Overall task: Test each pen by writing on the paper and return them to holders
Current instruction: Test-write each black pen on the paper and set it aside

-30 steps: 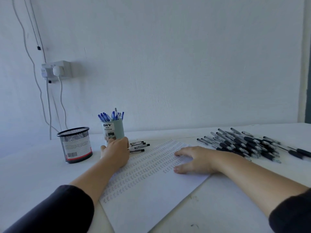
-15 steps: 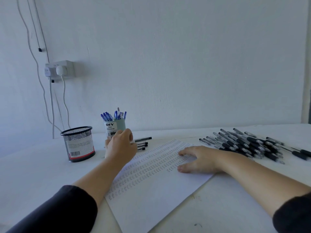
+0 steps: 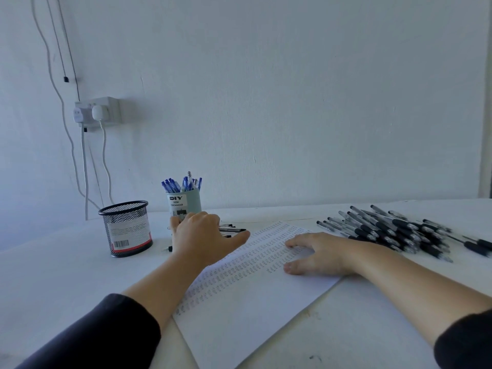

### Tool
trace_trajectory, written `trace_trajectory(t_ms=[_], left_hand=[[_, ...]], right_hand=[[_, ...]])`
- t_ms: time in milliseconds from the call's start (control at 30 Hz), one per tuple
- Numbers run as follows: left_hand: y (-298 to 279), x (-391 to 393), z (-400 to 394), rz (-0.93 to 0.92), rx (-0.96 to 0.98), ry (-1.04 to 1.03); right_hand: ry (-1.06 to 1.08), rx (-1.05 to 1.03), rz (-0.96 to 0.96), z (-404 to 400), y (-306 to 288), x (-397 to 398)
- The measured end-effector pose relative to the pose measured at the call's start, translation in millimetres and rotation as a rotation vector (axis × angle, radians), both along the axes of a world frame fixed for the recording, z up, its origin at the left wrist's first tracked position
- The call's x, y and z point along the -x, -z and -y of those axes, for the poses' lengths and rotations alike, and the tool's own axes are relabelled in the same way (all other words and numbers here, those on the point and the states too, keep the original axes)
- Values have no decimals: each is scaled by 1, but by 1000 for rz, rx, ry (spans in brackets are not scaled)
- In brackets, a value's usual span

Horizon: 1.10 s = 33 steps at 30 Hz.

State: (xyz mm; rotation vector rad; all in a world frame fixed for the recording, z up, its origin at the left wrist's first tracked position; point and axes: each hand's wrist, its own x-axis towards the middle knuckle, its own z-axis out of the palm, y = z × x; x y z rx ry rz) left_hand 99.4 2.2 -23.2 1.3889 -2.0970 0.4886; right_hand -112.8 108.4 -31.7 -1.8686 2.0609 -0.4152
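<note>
My left hand (image 3: 198,237) lay over loose pens (image 3: 231,229); its grip could not be told. My right hand (image 3: 316,253) pressed flat on the paper (image 3: 239,310). Next I judged: lift one pen, write.

The left hand (image 3: 198,237) hides most of the few black pens (image 3: 233,229) beside the paper; whether it holds one cannot be told.

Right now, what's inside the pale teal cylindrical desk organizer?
Blue-capped pens stand upright in the pale teal cylindrical desk organizer, tops poking above the rim. Their lower ends are hidden by its opaque wall, and the left hand covers its base.
</note>
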Motion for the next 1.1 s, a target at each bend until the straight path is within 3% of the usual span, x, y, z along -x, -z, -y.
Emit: trace_trajectory(t_ms=[533,767,900,967,1100], left_hand=[[2,-1,2,-26,-24,99],[-1,-2,3,-279,20,325],[-6,3,-12,-374,-53,323],[-8,5,-19,-554,-186,366],[-11,14,-28,-1099,-575,433]], right_hand=[[32,21,-49,1,2,1],[39,30,-104,-2,-2,-2],[43,14,-107,-4,-4,-3],[38,6,-110,-5,-5,-4],[27,4,-103,-8,-6,-4]])
